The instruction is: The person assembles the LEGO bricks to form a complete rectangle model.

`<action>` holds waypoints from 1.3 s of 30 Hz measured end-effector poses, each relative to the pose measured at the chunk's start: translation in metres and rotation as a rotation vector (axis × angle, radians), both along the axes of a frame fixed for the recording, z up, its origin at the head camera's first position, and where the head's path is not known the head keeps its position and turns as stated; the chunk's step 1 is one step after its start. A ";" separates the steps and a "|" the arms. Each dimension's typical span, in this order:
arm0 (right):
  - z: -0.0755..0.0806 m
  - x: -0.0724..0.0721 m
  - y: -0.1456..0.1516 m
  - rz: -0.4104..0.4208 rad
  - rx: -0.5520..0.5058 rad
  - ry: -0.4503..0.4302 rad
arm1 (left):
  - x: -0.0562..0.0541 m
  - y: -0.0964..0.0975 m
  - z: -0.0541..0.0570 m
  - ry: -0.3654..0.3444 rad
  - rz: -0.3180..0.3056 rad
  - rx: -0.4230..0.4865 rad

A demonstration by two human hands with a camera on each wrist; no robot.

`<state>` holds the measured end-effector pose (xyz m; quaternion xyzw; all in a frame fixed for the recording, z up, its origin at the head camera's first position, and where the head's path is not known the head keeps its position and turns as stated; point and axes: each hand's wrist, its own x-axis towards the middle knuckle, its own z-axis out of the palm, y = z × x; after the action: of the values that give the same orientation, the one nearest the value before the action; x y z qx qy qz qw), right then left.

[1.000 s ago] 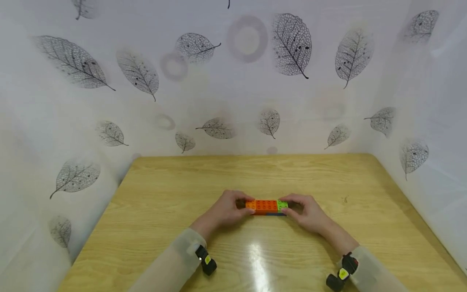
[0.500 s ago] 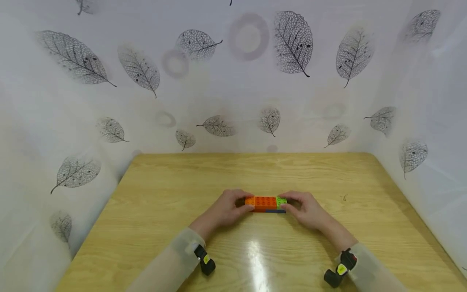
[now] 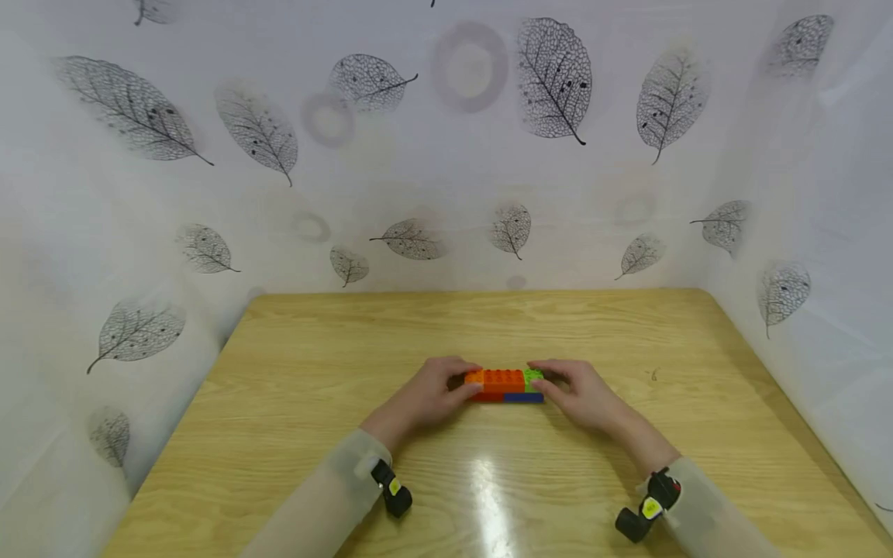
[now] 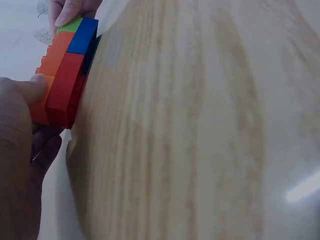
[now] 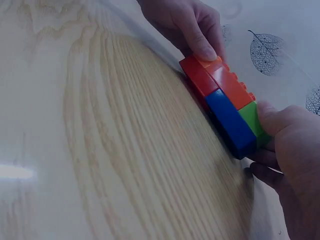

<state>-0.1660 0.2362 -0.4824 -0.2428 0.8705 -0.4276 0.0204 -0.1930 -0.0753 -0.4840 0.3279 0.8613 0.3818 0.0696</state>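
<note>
Between my hands is a bar of joined toy building bricks in two layers. On top sit an orange brick, an orange-red brick and a lime green brick. Below them are a red brick and a blue brick. My left hand pinches the orange end between thumb and fingers. At the opposite end, my right hand pinches the green brick the same way. Whether the bar touches the table is hard to tell; its dark underside partly shows in the left wrist view.
The wooden table spreads around both hands, with a glare streak near its front. A pale leaf-print cloth hangs behind it and along its sides. Each forearm wears a small black camera, one on the left wrist.
The brick bar has shifted slightly away from me and its front side shows more, with the blue brick plainer. Both hands moved along with it, keeping their hold. The head view shifted slightly.
</note>
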 end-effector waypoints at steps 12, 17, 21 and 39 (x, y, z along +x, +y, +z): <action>-0.003 0.005 -0.003 0.038 0.012 0.185 | -0.007 0.000 0.007 -0.100 0.034 -0.009; -0.009 0.001 -0.005 0.094 0.043 0.342 | -0.008 -0.001 0.006 -0.132 0.054 0.012; -0.012 -0.001 -0.005 0.104 0.062 0.399 | -0.010 0.000 0.005 -0.138 0.054 0.021; -0.007 -0.004 -0.005 0.097 0.062 0.375 | -0.005 0.000 0.008 -0.061 0.065 0.055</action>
<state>-0.1701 0.2315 -0.4891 -0.3590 0.8591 -0.3465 -0.1142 -0.1982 -0.0750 -0.4755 0.2900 0.8581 0.4173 0.0743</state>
